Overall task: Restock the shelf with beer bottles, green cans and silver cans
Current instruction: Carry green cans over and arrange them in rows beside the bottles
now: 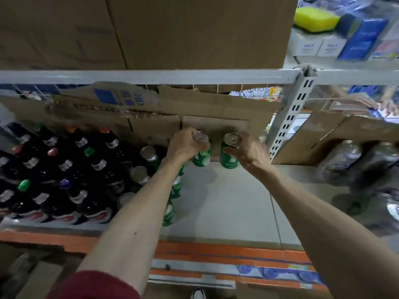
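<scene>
My left hand (183, 146) grips a green can (202, 157) near its top, at the back of the grey shelf (226, 203). Beside it, my right hand (248, 153) grips a second green can (228, 157), and both cans stand upright against the cardboard at the rear. A row of green cans (149, 155) runs forward under my left forearm, partly hidden by it. Dark beer bottles (64, 178) with coloured caps fill the shelf's left part. Shrink-wrapped silver cans (354, 162) lie at the right, blurred.
A torn cardboard sheet (151, 111) hangs at the shelf's back. Large brown boxes (151, 31) sit on the shelf above. A perforated metal upright (291, 113) stands just right of my right hand. An orange strip (216, 253) edges the shelf front.
</scene>
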Tool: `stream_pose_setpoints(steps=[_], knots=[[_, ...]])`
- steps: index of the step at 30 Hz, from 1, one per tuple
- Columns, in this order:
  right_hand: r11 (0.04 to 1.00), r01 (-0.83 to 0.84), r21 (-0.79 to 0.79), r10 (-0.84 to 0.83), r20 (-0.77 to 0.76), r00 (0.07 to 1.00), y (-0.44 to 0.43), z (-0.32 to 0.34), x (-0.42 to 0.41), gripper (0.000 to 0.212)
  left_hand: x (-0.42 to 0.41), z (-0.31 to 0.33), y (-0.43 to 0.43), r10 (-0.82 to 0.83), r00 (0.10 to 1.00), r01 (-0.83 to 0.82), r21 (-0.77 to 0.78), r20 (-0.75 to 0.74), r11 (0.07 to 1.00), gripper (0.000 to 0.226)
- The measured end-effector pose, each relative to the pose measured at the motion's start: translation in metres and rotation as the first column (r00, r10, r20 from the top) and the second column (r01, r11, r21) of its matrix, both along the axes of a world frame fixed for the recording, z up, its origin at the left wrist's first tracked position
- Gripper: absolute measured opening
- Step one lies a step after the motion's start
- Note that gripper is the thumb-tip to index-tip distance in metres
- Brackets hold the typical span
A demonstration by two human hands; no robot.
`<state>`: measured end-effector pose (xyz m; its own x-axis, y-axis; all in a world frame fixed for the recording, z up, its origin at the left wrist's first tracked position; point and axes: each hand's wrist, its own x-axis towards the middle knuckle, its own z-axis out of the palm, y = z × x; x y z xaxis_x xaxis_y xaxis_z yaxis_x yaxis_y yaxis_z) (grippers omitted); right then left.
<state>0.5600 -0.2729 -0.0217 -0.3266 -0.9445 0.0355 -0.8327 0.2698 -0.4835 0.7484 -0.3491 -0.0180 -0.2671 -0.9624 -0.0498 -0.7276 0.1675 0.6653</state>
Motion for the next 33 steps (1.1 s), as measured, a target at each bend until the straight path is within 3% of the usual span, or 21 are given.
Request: stream_pose_setpoints(steps=[5,17,21,28,33], knots=[[0.996,0.063,0.061,-0.064,0.009,0.998,-0.016,-0.04,-0.001,0.06,-0.008,-0.032,-0.009,0.025,1.0,-0.026,0.059,0.003,0.998,0.048],[0.999,0.049,0.011,-0.05,0.079,0.996,-0.022,-0.089,0.009,0.068,-0.004,-0.071,-0.009,0.024,0.997,-0.017,0.1,-0.071,0.995,0.047],[0.997,0.069,0.045,-0.073,0.102,0.992,-0.02,-0.092,0.005,0.057,-0.003,-0.08,-0.007,0.05,0.995,-0.042,0.088,-0.084,0.995,0.049],[0.997,-0.065,0.05,0.06,0.092,0.994,-0.017,-0.089,-0.004,0.066,-0.001,-0.075,-0.012,-0.04,0.998,0.046,0.139,-0.046,0.989,0.063],[0.986,-0.144,0.079,0.139,0.067,0.988,-0.021,-0.082,-0.011,0.05,0.003,-0.073,-0.021,-0.126,0.992,0.128,0.158,-0.024,0.979,0.064]])
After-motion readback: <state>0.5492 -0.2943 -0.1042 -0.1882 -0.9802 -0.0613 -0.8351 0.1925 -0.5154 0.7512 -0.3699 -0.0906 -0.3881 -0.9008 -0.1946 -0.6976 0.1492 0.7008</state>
